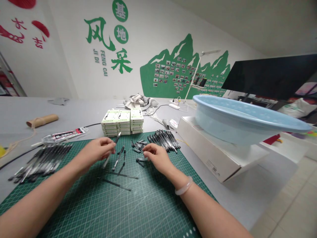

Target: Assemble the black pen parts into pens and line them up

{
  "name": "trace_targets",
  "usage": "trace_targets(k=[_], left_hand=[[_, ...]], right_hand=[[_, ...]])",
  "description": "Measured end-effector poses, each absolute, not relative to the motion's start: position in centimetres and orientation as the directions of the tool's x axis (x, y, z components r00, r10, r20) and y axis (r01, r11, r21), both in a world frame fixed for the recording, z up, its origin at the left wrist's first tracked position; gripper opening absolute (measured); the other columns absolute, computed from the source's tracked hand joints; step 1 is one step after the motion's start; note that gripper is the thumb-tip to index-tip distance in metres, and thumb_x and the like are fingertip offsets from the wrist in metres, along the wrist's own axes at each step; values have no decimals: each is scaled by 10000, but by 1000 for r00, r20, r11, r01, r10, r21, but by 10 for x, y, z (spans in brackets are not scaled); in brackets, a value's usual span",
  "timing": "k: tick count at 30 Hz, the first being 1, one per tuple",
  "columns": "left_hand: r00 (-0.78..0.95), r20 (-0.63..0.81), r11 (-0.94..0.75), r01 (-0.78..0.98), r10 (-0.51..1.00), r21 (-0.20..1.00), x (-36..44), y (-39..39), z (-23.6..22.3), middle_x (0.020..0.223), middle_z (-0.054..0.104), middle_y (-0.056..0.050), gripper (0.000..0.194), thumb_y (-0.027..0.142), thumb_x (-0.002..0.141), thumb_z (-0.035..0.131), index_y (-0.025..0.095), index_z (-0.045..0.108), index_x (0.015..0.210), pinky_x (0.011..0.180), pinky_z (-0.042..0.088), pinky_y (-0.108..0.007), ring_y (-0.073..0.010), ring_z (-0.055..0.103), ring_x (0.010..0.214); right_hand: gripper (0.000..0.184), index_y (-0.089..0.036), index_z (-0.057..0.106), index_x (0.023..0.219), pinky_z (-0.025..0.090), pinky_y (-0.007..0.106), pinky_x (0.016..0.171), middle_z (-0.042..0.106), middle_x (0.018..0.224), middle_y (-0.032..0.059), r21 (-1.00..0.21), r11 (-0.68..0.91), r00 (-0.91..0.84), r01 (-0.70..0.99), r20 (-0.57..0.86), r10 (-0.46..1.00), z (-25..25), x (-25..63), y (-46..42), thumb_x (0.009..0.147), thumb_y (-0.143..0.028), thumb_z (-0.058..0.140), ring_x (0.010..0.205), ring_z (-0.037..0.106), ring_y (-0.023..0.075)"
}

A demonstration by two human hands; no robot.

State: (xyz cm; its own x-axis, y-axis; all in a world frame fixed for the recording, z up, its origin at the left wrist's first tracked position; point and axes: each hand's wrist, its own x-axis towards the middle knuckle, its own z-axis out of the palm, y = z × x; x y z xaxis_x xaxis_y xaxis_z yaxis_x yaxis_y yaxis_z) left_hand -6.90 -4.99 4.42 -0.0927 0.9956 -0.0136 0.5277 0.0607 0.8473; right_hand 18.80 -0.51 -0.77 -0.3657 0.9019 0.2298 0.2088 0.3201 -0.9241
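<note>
My left hand (102, 149) is closed around a clear-barrelled pen (107, 161), which stands tilted over the green cutting mat (153, 205). My right hand (158, 158) has its fingers curled together at a small dark pen cap (141, 160). Several more caps (136, 146) lie loose just beyond those fingers. Between my hands lie another pen (119, 158) and some short dark pen parts (122, 168). Nearer to me, two thin ink refills (116, 184) rest on the mat.
A row of pens (47, 160) lies at the left, another pile (164, 140) at the right. Stacked small boxes (117, 120) stand behind the mat. A blue basin (237, 122) sits on a white carton (210, 152). A plastic packet (64, 135) and a bamboo piece (43, 121) lie at left.
</note>
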Motion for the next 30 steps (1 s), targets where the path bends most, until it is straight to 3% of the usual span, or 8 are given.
trace_targets(k=[4, 10, 12, 14, 18, 23, 27, 30], left_hand=[[126, -113, 74, 277, 986, 958, -22, -63, 28, 590, 585, 17, 297, 470, 780, 615, 177, 579, 748, 459, 228, -221, -92, 368, 445], [251, -145, 82, 244, 957, 966, 0, -70, 21, 666, 659, -7, 303, 462, 756, 657, 172, 579, 796, 459, 271, -231, -92, 412, 455], [253, -140, 76, 250, 957, 965, -3, -69, 21, 685, 659, -12, 309, 463, 768, 653, 161, 608, 810, 473, 282, -235, -92, 415, 471], [211, -124, 72, 237, 970, 969, -8, -67, 20, 687, 646, -9, 308, 462, 787, 640, 155, 615, 803, 477, 278, -234, -87, 398, 474], [132, -105, 76, 207, 986, 975, -15, -64, 17, 648, 606, 4, 314, 468, 798, 626, 158, 599, 761, 465, 254, -230, -83, 367, 461], [143, -130, 98, 213, 981, 972, -13, -64, 14, 661, 621, -9, 317, 468, 788, 637, 154, 598, 767, 465, 264, -228, -85, 379, 470], [151, -135, 102, 207, 979, 973, -13, -63, 12, 678, 640, -16, 318, 472, 789, 639, 158, 591, 780, 465, 264, -227, -83, 381, 466], [167, -131, 95, 208, 977, 973, -13, -64, 13, 675, 641, -11, 315, 472, 787, 644, 162, 590, 783, 472, 266, -228, -84, 382, 464]], right_hand=[[306, -161, 653, 958, 371, 224, 503, 659, 692, 4, -994, -20, -478, -112, 36, 877, -7, 174, -19, 738, -366, 710, 550, 552, 110], [278, -156, 637, 842, 376, 221, 530, 630, 658, -15, -973, -78, -486, -218, 39, 873, -6, 174, -21, 704, -364, 761, 536, 527, 89], [206, -168, 647, 862, 400, 234, 549, 630, 676, -14, -993, 26, -467, -115, 77, 881, -7, 178, -17, 750, -325, 723, 561, 536, 105], [137, -182, 671, 914, 448, 260, 637, 645, 754, 0, -961, 255, -408, 109, 191, 893, -7, 184, -12, 793, -244, 679, 660, 569, 129], [200, -206, 690, 1028, 458, 291, 845, 649, 1011, 48, -565, 626, -504, 537, 380, 776, -10, 188, -11, 833, -180, 655, 933, 594, 173], [230, -207, 660, 1104, 462, 302, 872, 647, 1050, 70, -237, 719, -648, 653, 316, 693, -15, 181, -17, 884, -193, 595, 1015, 579, 211], [278, -193, 651, 1122, 468, 298, 852, 642, 1048, 84, -211, 703, -634, 679, 313, 707, -10, 181, -20, 887, -139, 513, 987, 587, 208], [280, -190, 668, 1075, 469, 295, 842, 632, 1046, 80, -358, 658, -559, 662, 348, 753, -5, 185, -17, 841, -127, 526, 945, 595, 187]])
